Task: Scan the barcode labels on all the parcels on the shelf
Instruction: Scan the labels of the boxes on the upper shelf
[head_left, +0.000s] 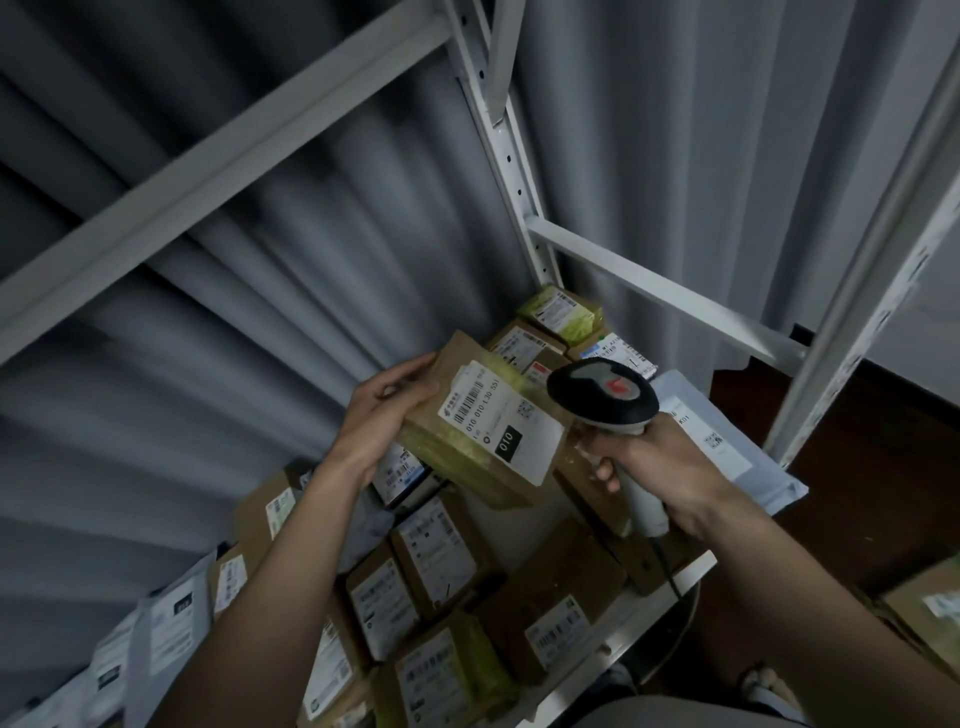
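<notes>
My left hand (387, 415) grips the far edge of a brown cardboard parcel (457, 457) and holds it lifted above the shelf. Its white barcode label (501, 421) faces up towards me. My right hand (660, 462) is wrapped round the white handle of a barcode scanner (602, 395). The scanner's black head sits just right of the label and points at it. Below, several more brown parcels (436, 566) with white labels lie packed on the shelf.
White metal shelf uprights (511, 171) and crossbeams (660, 291) frame the bay, with grey curtain behind. Grey plastic mail bags lie at the right (727, 447) and at the lower left (161, 623). Another box (930, 613) sits low at the far right. The scanner's cable (667, 566) hangs down.
</notes>
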